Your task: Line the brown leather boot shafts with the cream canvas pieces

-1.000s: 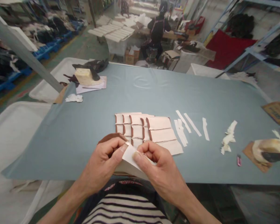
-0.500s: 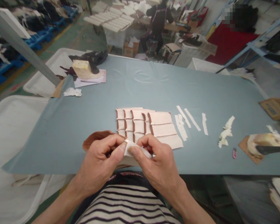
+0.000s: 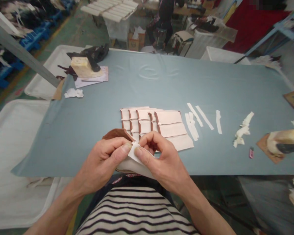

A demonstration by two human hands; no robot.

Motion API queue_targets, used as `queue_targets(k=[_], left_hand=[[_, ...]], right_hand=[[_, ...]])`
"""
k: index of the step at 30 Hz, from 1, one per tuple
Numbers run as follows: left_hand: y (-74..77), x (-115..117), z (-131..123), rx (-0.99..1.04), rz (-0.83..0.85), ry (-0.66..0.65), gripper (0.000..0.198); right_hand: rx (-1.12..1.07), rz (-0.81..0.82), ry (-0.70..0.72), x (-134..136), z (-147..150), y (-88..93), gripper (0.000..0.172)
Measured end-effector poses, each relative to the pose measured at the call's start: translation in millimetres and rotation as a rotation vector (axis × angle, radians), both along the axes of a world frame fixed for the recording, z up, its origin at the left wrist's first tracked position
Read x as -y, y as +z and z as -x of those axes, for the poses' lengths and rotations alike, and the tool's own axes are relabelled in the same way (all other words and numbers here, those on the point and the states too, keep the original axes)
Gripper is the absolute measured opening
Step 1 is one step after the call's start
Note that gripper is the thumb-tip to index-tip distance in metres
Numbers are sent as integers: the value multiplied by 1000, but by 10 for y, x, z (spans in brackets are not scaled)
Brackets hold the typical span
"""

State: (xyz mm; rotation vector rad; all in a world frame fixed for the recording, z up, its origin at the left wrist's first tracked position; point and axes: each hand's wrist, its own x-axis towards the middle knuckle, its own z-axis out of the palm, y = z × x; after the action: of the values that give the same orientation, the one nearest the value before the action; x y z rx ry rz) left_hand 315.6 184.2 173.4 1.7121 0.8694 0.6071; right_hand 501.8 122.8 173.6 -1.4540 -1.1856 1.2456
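Observation:
My left hand point(image 3: 105, 161) pinches the edge of a piece point(image 3: 115, 133) with a brown, leather-like face and a pale side, which droops below my fingers near the table's front edge. Between thumb and bent fingers, my right hand point(image 3: 165, 163) grips a small white strip point(image 3: 134, 152) at that same edge, close to my left thumb. Whether the strip is stuck to the piece I cannot tell. Just beyond my hands lie overlapping rows of pale panels point(image 3: 172, 129) with brown folded edges. Loose white strips point(image 3: 204, 117) lie to their right.
The blue-grey table point(image 3: 147, 88) carries a tape dispenser point(image 3: 284, 143) at right, beside a small pink tool point(image 3: 251, 152) and crumpled paper point(image 3: 243, 130). A yellowish block point(image 3: 82, 67) stands at back left. White bins point(image 3: 12, 137) flank the left side. A person point(image 3: 163, 19) sits beyond the table.
The view has tipped down a little. The brown part of the held piece has shifted right and its pale side shows more below my hands. Both hands keep their pinch.

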Motion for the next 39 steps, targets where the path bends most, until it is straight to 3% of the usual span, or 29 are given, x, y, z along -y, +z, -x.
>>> queue_targets(k=[4,9,13,19,23,36,39], left_hand=[[-42,-13,-54,9,86,11,39],[-18,-22,-116,-43,-10,69,39],[-26,-56,-93,-29,45,0,42],[-81,-114,-37,27,257,-97,45],[-72,-128,-51,27,302,-103,47],[-32,-196,-48,-48,203,-110,43],[-6,-211,-74,-32,215,-119,42]], right_hand=[[-62,24,8,-37,-29,-66,16],[106,-22,-84,-32,-20,-103,20],[35,-31,-32,-43,-88,-96,23],[-162,117,138,-98,-195,-51,26],[-143,105,139,-121,-186,-51,24],[47,161,211,-209,-209,-39,24],[-11,197,244,-264,-241,-10,28]])
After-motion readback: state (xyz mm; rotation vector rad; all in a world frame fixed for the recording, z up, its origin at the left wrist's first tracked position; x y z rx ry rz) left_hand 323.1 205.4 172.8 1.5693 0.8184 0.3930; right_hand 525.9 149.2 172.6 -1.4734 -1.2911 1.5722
